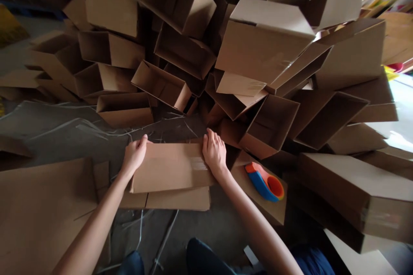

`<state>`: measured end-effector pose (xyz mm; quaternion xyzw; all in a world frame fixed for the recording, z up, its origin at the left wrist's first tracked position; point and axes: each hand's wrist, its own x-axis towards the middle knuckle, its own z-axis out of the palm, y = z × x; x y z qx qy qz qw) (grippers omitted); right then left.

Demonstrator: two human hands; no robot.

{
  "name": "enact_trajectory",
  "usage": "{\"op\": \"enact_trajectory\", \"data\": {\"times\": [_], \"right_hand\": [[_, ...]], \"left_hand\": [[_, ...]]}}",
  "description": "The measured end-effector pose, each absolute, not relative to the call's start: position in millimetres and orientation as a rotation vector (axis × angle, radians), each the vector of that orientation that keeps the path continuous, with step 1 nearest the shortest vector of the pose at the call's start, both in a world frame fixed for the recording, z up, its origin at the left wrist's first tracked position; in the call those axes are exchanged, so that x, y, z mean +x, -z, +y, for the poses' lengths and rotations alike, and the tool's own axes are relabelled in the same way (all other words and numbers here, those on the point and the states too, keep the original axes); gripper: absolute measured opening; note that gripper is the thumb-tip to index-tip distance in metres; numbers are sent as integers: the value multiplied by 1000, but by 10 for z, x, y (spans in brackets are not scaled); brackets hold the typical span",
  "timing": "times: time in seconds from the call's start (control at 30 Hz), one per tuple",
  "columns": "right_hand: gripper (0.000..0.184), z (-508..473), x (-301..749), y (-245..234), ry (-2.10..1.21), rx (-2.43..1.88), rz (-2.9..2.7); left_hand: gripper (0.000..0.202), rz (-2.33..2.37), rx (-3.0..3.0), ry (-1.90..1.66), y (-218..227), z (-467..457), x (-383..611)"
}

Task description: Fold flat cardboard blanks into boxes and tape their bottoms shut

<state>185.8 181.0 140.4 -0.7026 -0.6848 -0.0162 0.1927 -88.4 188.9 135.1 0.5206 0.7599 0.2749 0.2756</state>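
Note:
In front of me is a brown cardboard box [174,167], with a cardboard flap [180,199] sticking out below its near edge. My left hand [135,153] grips the box at its far left corner, thumb on top and fingers curled behind the edge. At the far right corner, my right hand [214,150] is curled over the edge, its fingertips partly hidden. Right of the box, an orange and blue tape dispenser [264,181] lies on a piece of cardboard [275,211].
A large heap of open cardboard boxes [264,47] rises ahead and to the right. Flat cardboard sheets [45,206] lie at the left. White strapping strips [87,126] are strewn over the grey floor [155,232]. A larger box [361,193] stands at the right.

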Motion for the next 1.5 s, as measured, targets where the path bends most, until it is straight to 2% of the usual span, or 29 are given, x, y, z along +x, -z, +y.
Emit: {"op": "enact_trajectory", "data": {"times": [0.1,0.23,0.27,0.33,0.4,0.57,0.87,0.97,1.07,1.27,1.4,1.5], "right_hand": [[52,1834,1814,-1443,-193,-2100,-1974],[55,1848,1808,-1469,-182,-2168,-1977],[55,1850,1808,-1475,-175,-2174,-1980],[54,1850,1808,-1485,-168,-2178,-1982],[52,1850,1809,-1490,-163,-2186,-1976],[50,1847,1824,-1474,-173,-2191,-1967],[52,1849,1838,-1464,-216,-2165,-1939],[52,1840,1838,-1465,-240,-2166,-1924],[51,1823,1838,-1452,-270,-2146,-1889],[44,1769,1973,-1401,-453,-1767,-1499],[56,1627,2142,-1338,-922,-1650,-1083],[91,1456,2131,-1304,-1110,-1774,-1056]], "left_hand": [[56,2008,1395,-748,-1379,1872,-891],[48,1888,1356,-797,-1439,1748,-874],[57,1880,1342,-781,-1457,1703,-857],[89,1907,1342,-735,-1493,1617,-808],[104,1939,1368,-707,-1523,1557,-752],[102,1890,1378,-736,-1501,1543,-727],[98,1441,1433,-705,-1417,1514,-1127],[90,1347,1344,-665,-1446,1459,-1177],[94,1307,1221,-730,-1424,1421,-1157],[98,1266,1130,-761,-1367,1418,-1104],[93,1223,1087,-759,-1410,1399,-1092],[88,1216,1052,-755,-1447,1378,-1091]]}}
